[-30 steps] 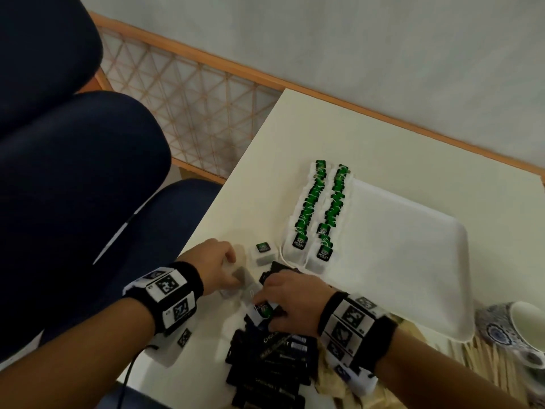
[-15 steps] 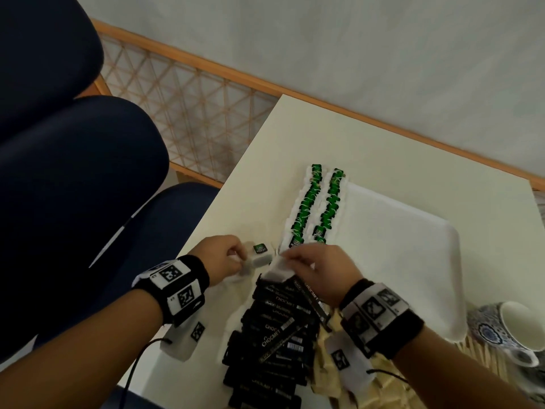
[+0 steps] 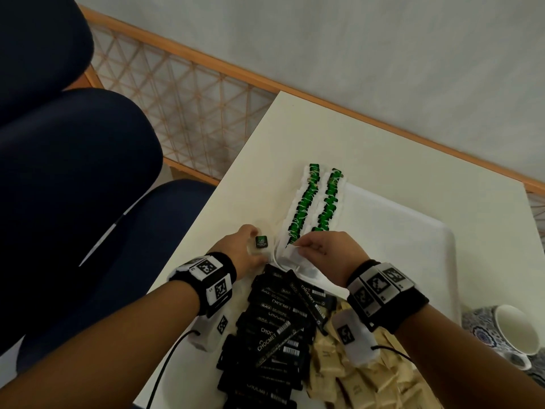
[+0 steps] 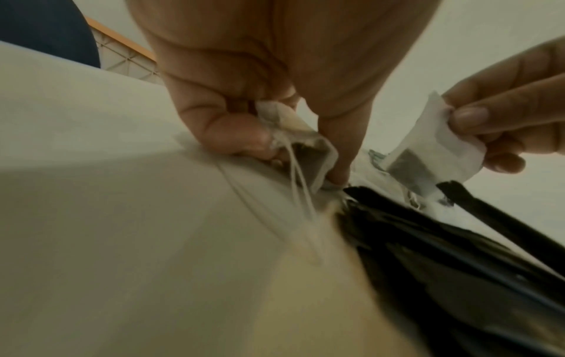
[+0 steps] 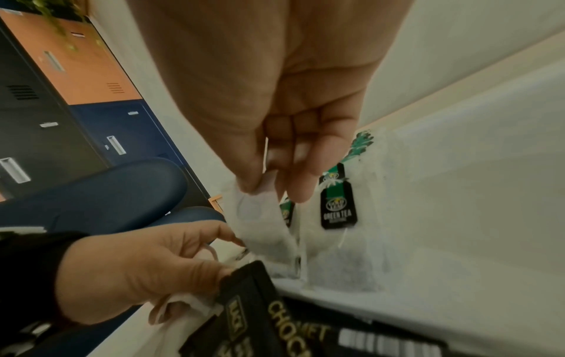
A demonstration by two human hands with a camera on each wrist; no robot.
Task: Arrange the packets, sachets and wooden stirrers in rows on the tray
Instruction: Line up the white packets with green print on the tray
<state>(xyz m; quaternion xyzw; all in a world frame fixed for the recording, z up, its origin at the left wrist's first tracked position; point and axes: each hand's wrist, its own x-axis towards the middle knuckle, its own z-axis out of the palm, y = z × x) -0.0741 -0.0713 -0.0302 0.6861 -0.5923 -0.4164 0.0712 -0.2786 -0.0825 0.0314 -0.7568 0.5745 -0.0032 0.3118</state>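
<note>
Two rows of green-tagged tea bags [image 3: 306, 202] lie along the left side of the white tray [image 3: 413, 246]. My right hand [image 3: 298, 247] pinches a white tea bag [image 3: 290, 252] by its top edge, just at the near end of those rows; the right wrist view shows the bag [image 5: 263, 224] hanging from thumb and fingers. My left hand [image 3: 253, 246] grips another tea bag, its green tag [image 3: 261, 242] facing up, on the table left of the tray. In the left wrist view that crumpled bag [image 4: 293, 135] trails its string.
A heap of black Chocmet sachets [image 3: 274, 329] lies near me under both wrists, with beige sachets [image 3: 354, 379] to its right. A patterned cup [image 3: 513, 332] stands at the far right. A dark blue chair [image 3: 73, 172] is left of the table edge.
My right hand rose off the black sachets and carried a white tea bag up to the near end of the rows. My left hand shifted slightly forward with its tea bag.
</note>
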